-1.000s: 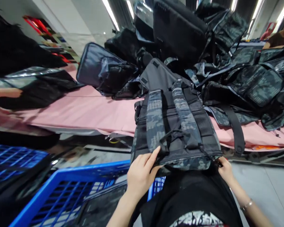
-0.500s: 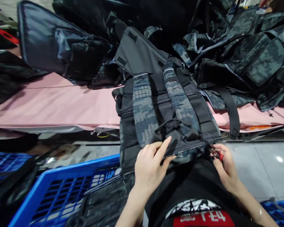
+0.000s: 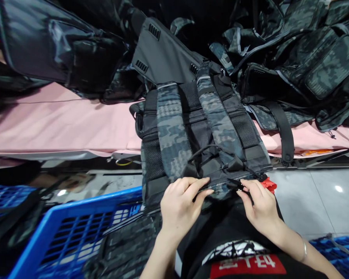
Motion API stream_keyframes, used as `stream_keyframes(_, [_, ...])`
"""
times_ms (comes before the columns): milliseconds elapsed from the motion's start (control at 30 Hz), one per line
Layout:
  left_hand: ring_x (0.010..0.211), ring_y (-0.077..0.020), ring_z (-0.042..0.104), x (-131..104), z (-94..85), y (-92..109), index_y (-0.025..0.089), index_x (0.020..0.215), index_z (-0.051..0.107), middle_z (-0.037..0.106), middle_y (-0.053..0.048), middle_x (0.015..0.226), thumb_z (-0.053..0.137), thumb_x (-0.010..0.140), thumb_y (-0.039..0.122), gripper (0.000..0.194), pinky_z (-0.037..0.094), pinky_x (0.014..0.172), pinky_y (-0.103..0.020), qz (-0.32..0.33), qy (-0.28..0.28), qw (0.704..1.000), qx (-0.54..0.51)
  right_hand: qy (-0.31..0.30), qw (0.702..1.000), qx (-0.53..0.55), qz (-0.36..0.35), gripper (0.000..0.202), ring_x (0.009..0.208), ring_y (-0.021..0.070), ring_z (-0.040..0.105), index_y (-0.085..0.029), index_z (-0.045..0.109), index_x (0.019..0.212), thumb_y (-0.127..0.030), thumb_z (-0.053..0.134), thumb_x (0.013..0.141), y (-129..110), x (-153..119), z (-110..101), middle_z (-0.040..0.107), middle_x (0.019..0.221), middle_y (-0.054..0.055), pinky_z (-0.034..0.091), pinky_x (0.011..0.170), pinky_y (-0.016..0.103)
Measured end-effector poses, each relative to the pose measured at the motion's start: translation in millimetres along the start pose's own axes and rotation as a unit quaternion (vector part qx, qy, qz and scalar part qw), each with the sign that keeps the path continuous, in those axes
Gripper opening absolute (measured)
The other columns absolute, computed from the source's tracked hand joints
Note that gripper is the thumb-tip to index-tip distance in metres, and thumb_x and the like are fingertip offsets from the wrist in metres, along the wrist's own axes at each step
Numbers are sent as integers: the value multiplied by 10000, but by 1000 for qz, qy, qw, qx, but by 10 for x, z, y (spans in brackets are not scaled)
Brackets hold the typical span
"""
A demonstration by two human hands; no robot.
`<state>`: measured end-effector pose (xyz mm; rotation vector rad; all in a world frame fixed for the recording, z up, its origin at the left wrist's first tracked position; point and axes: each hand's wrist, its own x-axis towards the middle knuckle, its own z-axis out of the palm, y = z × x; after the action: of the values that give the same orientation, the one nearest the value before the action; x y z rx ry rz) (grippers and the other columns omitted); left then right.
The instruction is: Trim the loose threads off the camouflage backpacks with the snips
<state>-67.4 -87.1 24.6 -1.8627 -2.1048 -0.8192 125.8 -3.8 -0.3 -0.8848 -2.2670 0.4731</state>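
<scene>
A black and grey camouflage backpack (image 3: pixel 196 128) lies with its straps up, from the pink table over its front edge to my body. My left hand (image 3: pixel 183 205) is at its near edge, thumb and fingertips pinching the fabric there. My right hand (image 3: pixel 258 205) is pinched around a small dark pointed tool (image 3: pixel 235 183), whose tip is over the near seam. Something red (image 3: pixel 269 185) shows just behind my right hand. A thin carry loop lies on the backpack above both hands.
The pink table (image 3: pixel 75 128) holds more dark camouflage bags (image 3: pixel 328 66) at the back and right. A blue crate (image 3: pixel 58 232) with a dark bag in it stands at lower left. Another blue crate (image 3: pixel 337 252) is at lower right.
My right hand has moved left along the near edge, closer to my left hand, with the dark tool now pointing at the seam. The view has shifted slightly.
</scene>
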Motion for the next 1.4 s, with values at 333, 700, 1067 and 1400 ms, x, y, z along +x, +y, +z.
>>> stream_keyframes(333, [715, -142, 570, -16, 10, 0, 209, 932, 653, 616, -8, 759, 620, 791, 332, 190, 420, 666, -285, -8, 5, 1000, -7, -41, 999, -21, -14, 228, 753, 162, 620, -132, 565, 1047, -237, 404, 923, -82, 49, -19, 641, 876, 76, 501, 703, 272])
stream_keyframes(700, [719, -147, 575, -20, 7, 13, 209, 932, 652, 615, -9, 752, 623, 787, 341, 199, 419, 661, -285, -9, 10, 1000, 0, -61, 997, 33, -14, 194, 764, 172, 622, -153, 541, 1040, -232, 415, 916, -92, 76, -37, 632, 865, 72, 508, 677, 280])
stream_keyframes(1067, [734, -147, 584, -23, 13, 12, 211, 919, 646, 630, -12, 773, 615, 791, 350, 192, 425, 677, -282, -13, 7, 1000, 5, -37, 988, 137, 67, 166, 706, 137, 626, -187, 537, 1020, -242, 484, 873, -15, 30, -26, 636, 828, 37, 523, 635, 245])
stream_keyframes(1400, [746, -157, 581, 40, -56, 74, 195, 807, 631, 652, -24, 786, 536, 839, 317, 158, 439, 691, -292, -40, -38, 998, -42, 43, 998, 41, -28, 174, 780, 168, 645, -153, 578, 1003, -188, 443, 899, 130, -97, 150, 669, 836, 80, 537, 675, 280])
